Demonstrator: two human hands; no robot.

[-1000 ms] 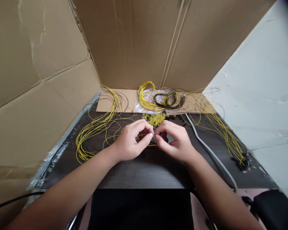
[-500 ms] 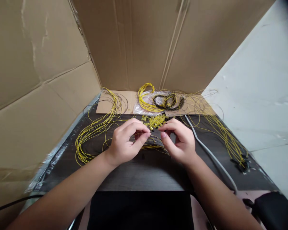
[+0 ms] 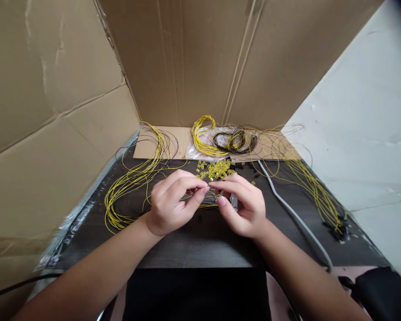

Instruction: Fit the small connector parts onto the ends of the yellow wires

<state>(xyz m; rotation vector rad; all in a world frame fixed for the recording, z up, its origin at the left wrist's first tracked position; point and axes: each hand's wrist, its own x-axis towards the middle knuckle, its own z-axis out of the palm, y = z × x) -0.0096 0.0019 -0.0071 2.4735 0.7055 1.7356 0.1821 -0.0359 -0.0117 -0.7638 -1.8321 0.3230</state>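
My left hand is closed in a pinch, thumb against forefinger, on what looks like a thin wire whose tiny end shows at the fingertips. My right hand is beside it with thumb and forefinger apart; its forefinger tip reaches the left fingertips. Whether it touches the wire end I cannot make out. Just behind the hands lies a heap of small clear yellow plastic pieces. Below and between the hands, a bundle of yellow and black wires runs across the dark tabletop.
Looped yellow wires lie on the left. A yellow coil and a black coil rest on a plastic bag at the back. On the right are wires with black connectors and a grey cable. Cardboard walls stand behind and left.
My right hand has moved left and slightly down, its forefinger now at the left fingertips and its thumb further from that forefinger. My left hand has stayed nearly in place, still pinching.
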